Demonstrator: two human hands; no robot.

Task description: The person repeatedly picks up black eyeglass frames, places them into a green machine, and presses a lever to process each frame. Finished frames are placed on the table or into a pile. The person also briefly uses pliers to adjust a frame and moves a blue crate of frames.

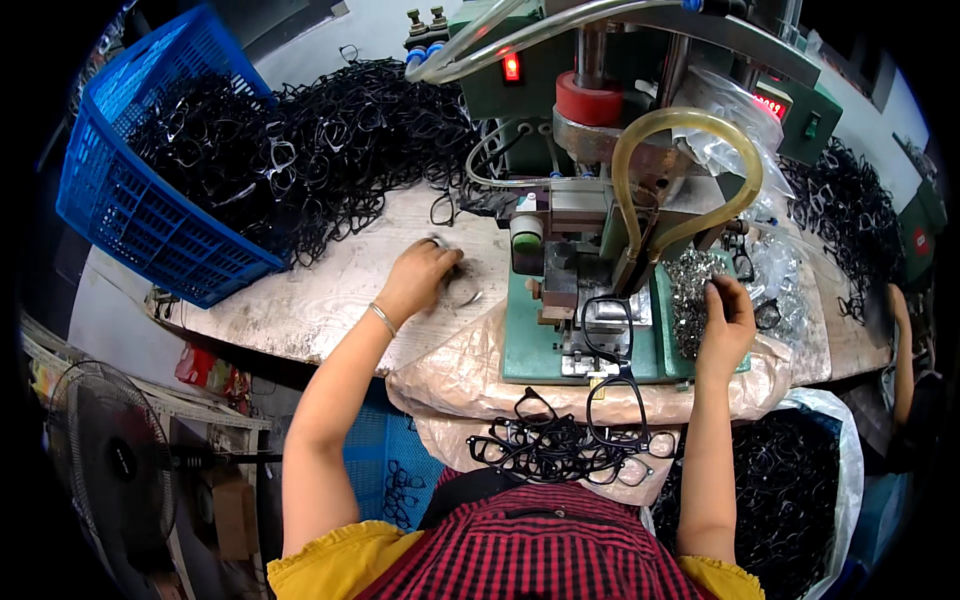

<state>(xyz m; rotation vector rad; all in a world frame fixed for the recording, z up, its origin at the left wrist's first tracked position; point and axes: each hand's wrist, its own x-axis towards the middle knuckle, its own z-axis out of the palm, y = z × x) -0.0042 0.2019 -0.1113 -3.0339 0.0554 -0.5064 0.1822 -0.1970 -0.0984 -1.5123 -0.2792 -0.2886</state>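
Over the pale wooden table [340, 290], my left hand [418, 277] is smeared by motion, with fingers bent down; what they hold, if anything, does not show. A small blurred thing [470, 298] is beside it. My right hand [728, 325] is at the edge of a heap of small shiny metal parts [690, 290], fingertips pinched together; anything between them is too small to make out. Between my hands stands a green press machine [525, 340]. One black glasses frame [607, 345] sits at its metal fixture, and another glasses frame [617, 412] hangs just below.
A tilted blue basket [165, 215] and a long pile of black glasses frames [370, 130] lie at the far left. More frames [545, 440] rest before my lap. A frame-filled white sack [850, 450] is at right, a fan [115, 460] at left. Another person's arm [902, 350] shows far right.
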